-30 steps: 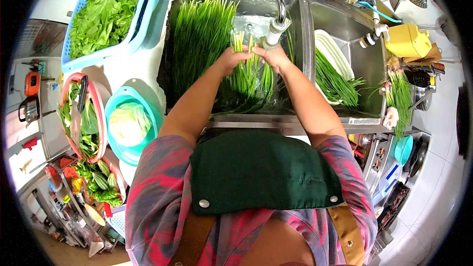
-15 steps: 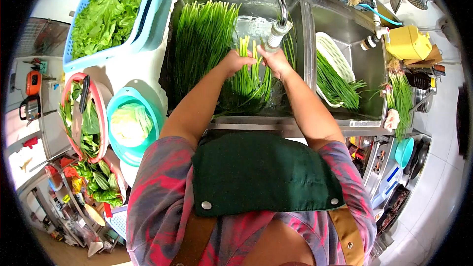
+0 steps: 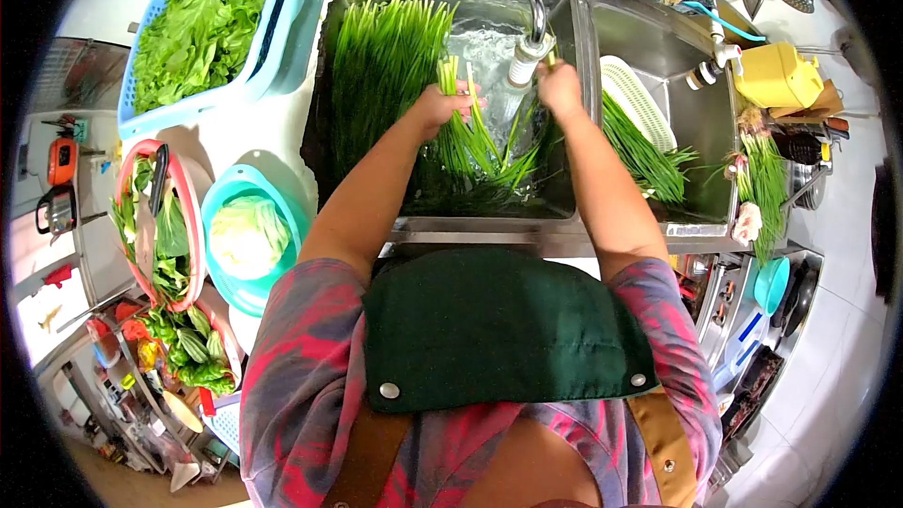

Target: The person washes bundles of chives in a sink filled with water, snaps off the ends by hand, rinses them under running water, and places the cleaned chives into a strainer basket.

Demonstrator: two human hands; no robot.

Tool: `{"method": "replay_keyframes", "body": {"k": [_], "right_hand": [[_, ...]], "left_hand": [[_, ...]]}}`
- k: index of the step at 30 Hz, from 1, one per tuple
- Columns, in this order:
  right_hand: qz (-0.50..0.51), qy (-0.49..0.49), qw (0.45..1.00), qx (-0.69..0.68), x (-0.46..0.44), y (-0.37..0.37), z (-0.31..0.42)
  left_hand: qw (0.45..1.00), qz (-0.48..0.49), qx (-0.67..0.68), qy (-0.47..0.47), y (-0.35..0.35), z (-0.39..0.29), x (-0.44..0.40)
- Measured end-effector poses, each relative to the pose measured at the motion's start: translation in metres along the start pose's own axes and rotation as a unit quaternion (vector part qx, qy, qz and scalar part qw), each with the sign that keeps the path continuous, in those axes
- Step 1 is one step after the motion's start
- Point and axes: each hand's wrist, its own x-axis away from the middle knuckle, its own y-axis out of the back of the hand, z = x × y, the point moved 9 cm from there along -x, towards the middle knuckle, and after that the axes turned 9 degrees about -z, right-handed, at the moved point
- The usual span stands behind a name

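The right hand had moved off the bunch, out to the right edge of the basin just beside the tap. It seemed closed on a few stalks, their pale ends poking up above it. The left hand alone now grasped the bunch, pale ends up, mid-basin, with its leaves trailing toward the front edge. That split the handling: one hand kept the bunch, the other dealt with strays. More chives lay along the left edge.
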Motion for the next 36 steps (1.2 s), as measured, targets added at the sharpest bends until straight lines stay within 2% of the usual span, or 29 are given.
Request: {"method": "replay_keyframes", "body": {"k": [1,2,3,4,6,10,12,13,16,17,20,21,24,25,28,29,32,35,36], "right_hand": [[0.059,0.035,0.996,-0.050,0.004,-0.027,-0.007],[0.105,0.081,0.978,-0.160,0.012,-0.064,-0.016],[0.248,-0.021,0.936,-0.248,0.047,-0.064,0.010],[0.245,-0.047,0.909,-0.333,0.056,-0.083,0.004],[0.255,-0.107,0.888,-0.368,0.069,-0.079,0.006],[0.270,-0.102,0.898,-0.333,0.074,-0.075,0.001],[0.254,-0.082,0.912,-0.312,0.074,-0.071,0.001],[0.259,-0.026,0.929,-0.262,0.069,-0.079,0.000],[0.289,0.026,0.944,-0.154,0.067,-0.081,0.001],[0.267,0.042,0.939,-0.213,0.063,-0.083,-0.001],[0.201,-0.004,0.952,-0.232,0.063,-0.057,0.014],[0.303,-0.021,0.929,-0.214,0.065,-0.075,0.010],[0.309,0.018,0.890,-0.335,0.061,-0.071,0.020],[0.355,0.005,0.869,-0.345,0.070,-0.056,0.035],[0.353,0.114,0.878,-0.304,0.071,-0.059,0.046],[0.361,0.079,0.882,-0.291,0.072,-0.059,0.040],[0.292,0.161,0.922,-0.197,0.071,-0.046,0.048],[0.249,0.132,0.923,-0.261,0.061,-0.055,0.026],[0.270,0.100,0.918,-0.274,0.059,-0.061,0.018]], "left_hand": [[0.999,0.000,-0.019,-0.027,-0.002,0.002,-0.004],[0.998,-0.001,-0.039,-0.053,-0.003,0.008,-0.011],[0.995,-0.001,-0.059,-0.079,-0.005,0.011,-0.015],[0.994,0.000,-0.079,-0.071,-0.009,0.013,-0.014],[0.991,0.004,-0.120,-0.052,-0.015,0.018,-0.011],[0.988,0.051,-0.118,-0.085,-0.016,0.019,-0.007],[0.991,0.069,-0.093,-0.066,-0.013,0.019,-0.005],[0.992,0.078,-0.081,-0.058,-0.014,0.018,-0.004],[0.988,0.088,-0.104,-0.068,-0.023,-0.001,0.006],[0.990,0.060,-0.108,-0.063,-0.017,0.001,0.001],[0.991,-0.004,-0.114,-0.064,-0.006,0.008,-0.015],[0.991,-0.013,-0.114,-0.074,-0.006,0.006,-0.015],[0.992,-0.032,-0.094,-0.075,-0.007,0.007,-0.019],[0.993,-0.040,-0.087,-0.069,-0.007,0.010,-0.021],[0.994,-0.034,-0.094,-0.051,-0.011,0.013,-0.023],[0.993,-0.029,-0.101,-0.045,-0.012,0.014,-0.022],[0.989,0.015,-0.130,-0.063,-0.016,0.009,-0.018],[0.970,0.011,-0.222,-0.096,-0.014,0.003,-0.018],[0.976,0.020,-0.197,-0.086,-0.014,0.003,-0.018]]}}
